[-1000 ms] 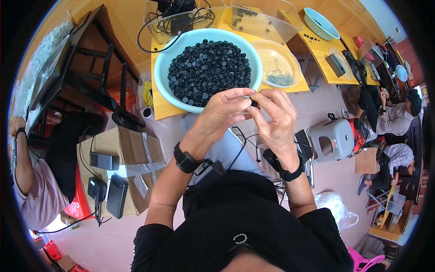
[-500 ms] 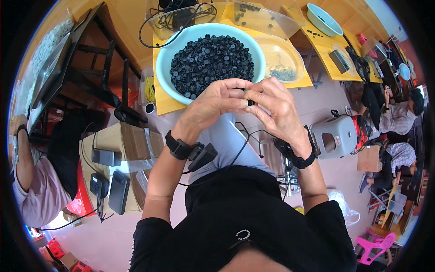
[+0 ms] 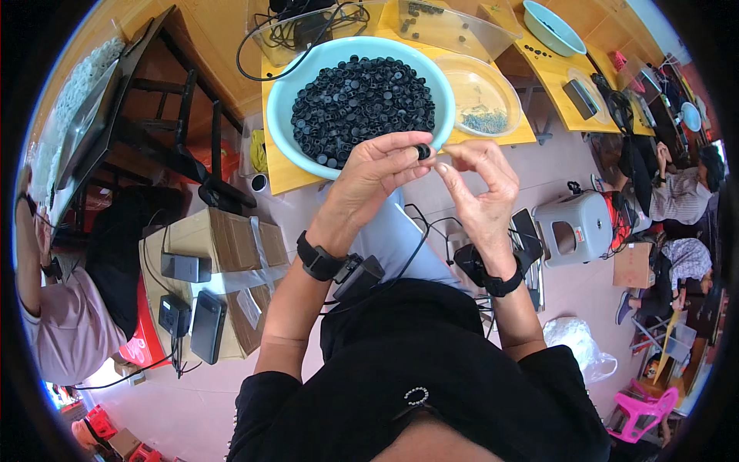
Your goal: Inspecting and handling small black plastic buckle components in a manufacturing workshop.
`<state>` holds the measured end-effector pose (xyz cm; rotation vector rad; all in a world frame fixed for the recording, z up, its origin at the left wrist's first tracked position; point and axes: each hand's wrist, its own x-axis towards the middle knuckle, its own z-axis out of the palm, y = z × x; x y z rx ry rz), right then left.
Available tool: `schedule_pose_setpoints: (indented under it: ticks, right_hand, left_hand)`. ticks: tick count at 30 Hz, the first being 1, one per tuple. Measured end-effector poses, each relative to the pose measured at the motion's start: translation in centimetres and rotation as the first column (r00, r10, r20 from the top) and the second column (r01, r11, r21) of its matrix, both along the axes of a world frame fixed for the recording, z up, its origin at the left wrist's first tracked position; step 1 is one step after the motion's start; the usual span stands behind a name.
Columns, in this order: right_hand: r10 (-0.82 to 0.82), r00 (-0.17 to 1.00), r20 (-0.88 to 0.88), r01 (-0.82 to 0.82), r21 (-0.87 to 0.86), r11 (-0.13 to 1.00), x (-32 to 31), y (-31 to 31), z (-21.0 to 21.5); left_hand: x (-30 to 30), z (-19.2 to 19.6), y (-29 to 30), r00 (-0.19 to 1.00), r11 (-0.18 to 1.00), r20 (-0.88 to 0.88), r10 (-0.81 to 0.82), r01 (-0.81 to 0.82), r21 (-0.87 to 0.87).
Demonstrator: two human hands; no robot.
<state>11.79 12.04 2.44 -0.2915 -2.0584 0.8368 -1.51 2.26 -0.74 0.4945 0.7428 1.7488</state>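
My left hand [image 3: 377, 171] pinches a small round black cap [image 3: 423, 151] between thumb and fingers, in front of the basin's near rim. Close to its right is my right hand [image 3: 483, 181], thumb and forefinger bent and a little apart, the tips near the cap. I make out nothing between them, though a tiny part could be hidden. Beyond both hands a light blue basin [image 3: 275, 127] stands on the yellow table [image 3: 286, 179], heaped with several small black caps [image 3: 362, 108]. To its right, a clear shallow tray [image 3: 454, 65] holds a pile of thin metal pieces [image 3: 485, 120].
A clear bin [image 3: 462, 35] and dark cables [image 3: 331, 27] lie at the table's back. Left of me, a cardboard box [image 3: 231, 231] carries black devices [image 3: 206, 327]. A grey stool [image 3: 573, 227] stands right. Other people sit at both sides.
My right hand has drawn back to the right from the cap, its thumb and forefinger parting. The cap stays in my left hand, now more exposed. The view has shifted slightly.
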Motion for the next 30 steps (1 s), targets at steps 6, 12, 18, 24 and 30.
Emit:
schedule_pose_setpoints:
  ticks: [6,12,18,24,30]
  right_hand:
    - [-0.052,0.996,-0.076,0.02,-0.371,0.929,-0.8,-1.5,-1.8]
    - [-0.059,0.989,-0.138,-0.015,-0.482,0.876,-1.3,-1.4,-2.1]
    - [-0.075,0.992,-0.105,0.019,-0.454,0.891,-1.3,-1.3,-1.7]
    - [-0.071,0.997,-0.043,0.048,-0.406,0.913,-1.7,-1.2,-1.2]
    - [-0.07,0.997,-0.037,0.051,-0.379,0.924,-1.9,-1.2,-0.7]
  left_hand:
    - [1.7,-0.6,1.0,0.989,0.987,0.037,0.146,-0.148,0.067]
    - [2.6,-0.7,1.2,0.964,0.962,0.013,0.266,-0.267,0.066]
    - [2.8,-1.1,1.2,0.948,0.948,-0.048,0.314,-0.309,0.081]
    - [2.2,-1.1,1.0,0.956,0.955,-0.062,0.286,-0.28,0.095]
    - [2.1,-1.1,0.9,0.959,0.955,-0.045,0.278,-0.271,0.121]
